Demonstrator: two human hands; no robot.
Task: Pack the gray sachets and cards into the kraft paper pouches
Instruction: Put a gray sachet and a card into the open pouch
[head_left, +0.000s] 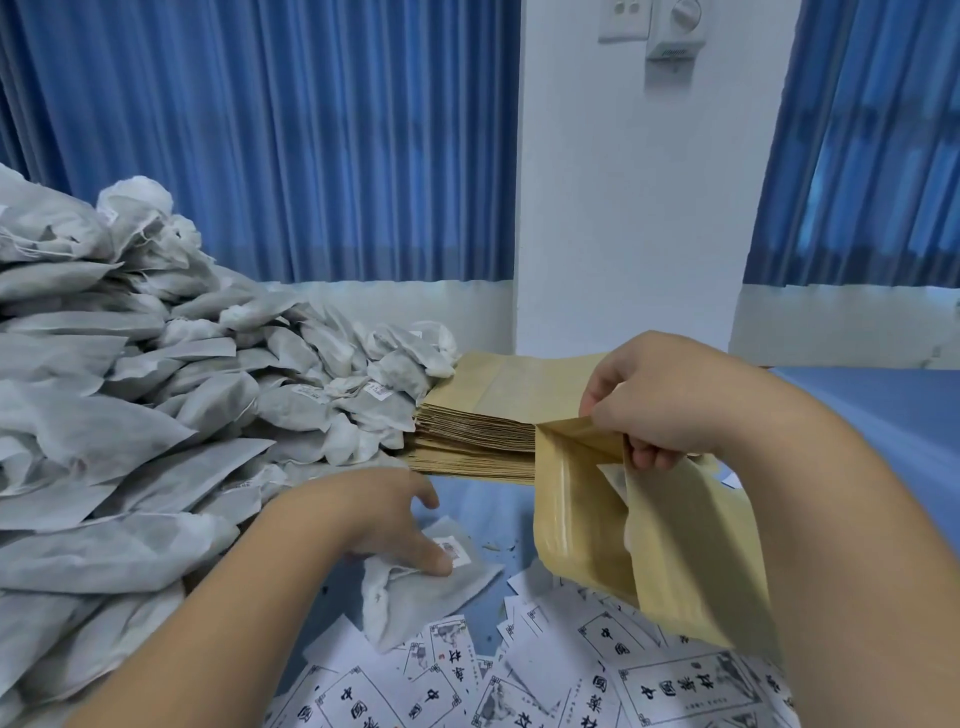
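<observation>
The open kraft pouch (587, 525) hangs in the air just in front of the stack of kraft pouches (483, 415). Its mouth is spread, and a pale flat piece shows inside; I cannot tell whether it is a card or a sachet. The right hand (654, 400) pinches the pouch's top edge with curled fingers. To the near left of the stack, the left hand (374, 519) lies flat with fingers stretched, one fingertip pressing on a single gray sachet (431, 592). That sachet rests on the table beside its small printed label.

The blue table (872, 415) runs from under the stack to the right. Behind the stack, pleated blue curtains (260, 130) hang on both sides of a white wall pillar (623, 208), which carries a switch plate and a dial (680, 21) high up.

Left of the stack, and leaning against it, a tall heap of gray sachets (130, 415) fills that side. Nearer than the stack, printed cards (519, 686) lie scattered and overlapping, partly under the held pouch and the forearms.

The sachets are soft, fibrous and pillow-shaped. The pouches are flat, tan and smooth, with a glossy inner face. The cards are white rectangles with black framed characters.
</observation>
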